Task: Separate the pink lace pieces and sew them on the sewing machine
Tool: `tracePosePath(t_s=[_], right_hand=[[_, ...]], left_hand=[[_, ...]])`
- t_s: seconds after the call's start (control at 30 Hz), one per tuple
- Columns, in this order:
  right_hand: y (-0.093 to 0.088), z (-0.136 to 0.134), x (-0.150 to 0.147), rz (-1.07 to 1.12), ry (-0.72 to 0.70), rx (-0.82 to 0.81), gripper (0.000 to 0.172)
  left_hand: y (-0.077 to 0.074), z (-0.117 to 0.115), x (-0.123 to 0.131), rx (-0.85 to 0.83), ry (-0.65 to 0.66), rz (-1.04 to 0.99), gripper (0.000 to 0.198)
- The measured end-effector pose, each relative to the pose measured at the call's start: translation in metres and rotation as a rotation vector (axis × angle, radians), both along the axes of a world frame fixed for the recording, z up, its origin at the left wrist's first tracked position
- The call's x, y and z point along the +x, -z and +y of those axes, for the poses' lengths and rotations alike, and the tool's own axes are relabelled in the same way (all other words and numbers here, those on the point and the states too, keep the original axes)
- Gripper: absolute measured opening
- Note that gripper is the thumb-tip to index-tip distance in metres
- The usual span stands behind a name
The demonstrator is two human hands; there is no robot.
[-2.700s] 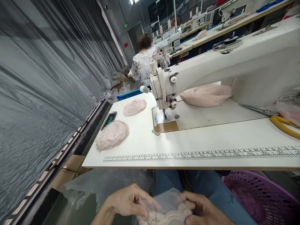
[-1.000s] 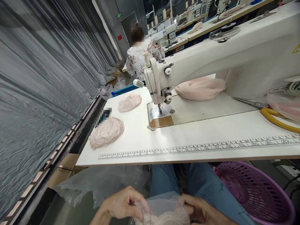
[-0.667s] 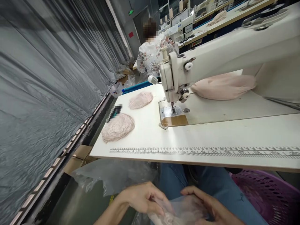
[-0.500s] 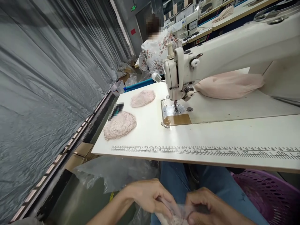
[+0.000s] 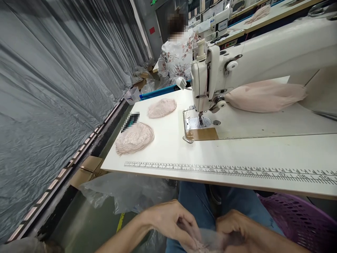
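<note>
Low in the picture, over my lap, my left hand [image 5: 171, 221] and my right hand [image 5: 237, 230] are both closed on a thin pink lace piece [image 5: 207, 240] inside clear film. Most of that piece is cut off by the bottom edge. Above them runs the white sewing table [image 5: 237, 154] with a printed ruler along its front. A white sewing machine [image 5: 210, 80] stands on it, its needle over a metal plate. Two stacks of pink lace cups lie to the left: a near stack [image 5: 135, 137] and a far stack [image 5: 162, 107].
A pink fabric bundle [image 5: 265, 95] lies under the machine arm. A purple plastic basket [image 5: 300, 221] sits at my right knee. Crumpled clear plastic [image 5: 126, 193] and cardboard boxes [image 5: 86, 168] lie at the left, by grey plastic sheeting. Another person [image 5: 177, 52] sits at a farther table.
My head has turned right and down, so the table shifted in view. Both hands drew closer together and bunched the lace, which now shows less.
</note>
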State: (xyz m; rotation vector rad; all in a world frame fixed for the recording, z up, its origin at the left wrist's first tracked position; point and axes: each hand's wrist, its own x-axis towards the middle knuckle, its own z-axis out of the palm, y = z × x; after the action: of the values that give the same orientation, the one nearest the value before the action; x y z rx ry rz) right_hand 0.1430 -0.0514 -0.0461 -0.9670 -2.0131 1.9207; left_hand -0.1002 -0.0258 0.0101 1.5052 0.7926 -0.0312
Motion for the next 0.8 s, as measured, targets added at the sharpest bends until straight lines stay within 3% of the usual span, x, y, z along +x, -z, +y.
tracePosePath(t_s=[0.1, 0.27, 0.4, 0.53, 0.8], right_hand=[[0.001, -0.002, 0.002, -0.054, 0.015, 0.027, 0.02], [0.006, -0.003, 0.012, -0.017, 0.036, 0.009, 0.032], [-0.003, -0.004, 0.01, 0.071, 0.037, -0.037, 0.025], [-0.009, -0.005, 0.005, 0.127, 0.051, -0.057, 0.029], [0.011, -0.007, 0.002, 0.175, 0.131, -0.011, 0.044]], left_hand=[[-0.001, -0.003, 0.0, -0.007, -0.048, -0.019, 0.061], [0.004, -0.01, -0.004, 0.031, -0.106, -0.021, 0.054], [0.012, -0.015, -0.002, 0.006, -0.187, -0.002, 0.055], [0.01, -0.014, 0.003, -0.009, -0.278, -0.003, 0.053], [0.008, -0.017, 0.017, -0.072, -0.484, 0.045, 0.058]])
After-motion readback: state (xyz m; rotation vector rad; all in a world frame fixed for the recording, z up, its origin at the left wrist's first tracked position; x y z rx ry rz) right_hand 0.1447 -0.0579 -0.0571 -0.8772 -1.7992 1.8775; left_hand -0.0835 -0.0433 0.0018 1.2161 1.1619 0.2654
